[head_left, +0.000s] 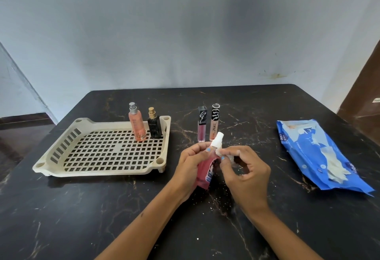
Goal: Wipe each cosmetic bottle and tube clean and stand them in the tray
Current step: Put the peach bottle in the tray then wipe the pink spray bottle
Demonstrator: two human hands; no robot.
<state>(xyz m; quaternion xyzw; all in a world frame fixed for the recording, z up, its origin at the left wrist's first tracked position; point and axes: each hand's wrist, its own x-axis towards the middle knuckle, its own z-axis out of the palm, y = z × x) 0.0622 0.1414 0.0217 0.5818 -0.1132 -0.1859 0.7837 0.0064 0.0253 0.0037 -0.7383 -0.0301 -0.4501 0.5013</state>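
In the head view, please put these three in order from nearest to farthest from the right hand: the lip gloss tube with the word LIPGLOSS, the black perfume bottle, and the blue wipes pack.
Measured from the right hand:
1. Lip gloss tube, standing on the table just behind the hands.
2. Blue wipes pack, lying to the right.
3. Black perfume bottle, standing in the tray's far right corner, to the left.

Two hands: the left hand (190,164) and the right hand (246,174). One cream tray (51,157) with holes. Two bottles in it: one peach spray bottle (137,125) and one black bottle (154,127). Two lip gloss tubes on the worktop (82,208): a pink one (202,125) and a pale one (214,124). One red tube (204,174) with a white cap. One wipe (227,155). One blue pack of wipes (320,154).
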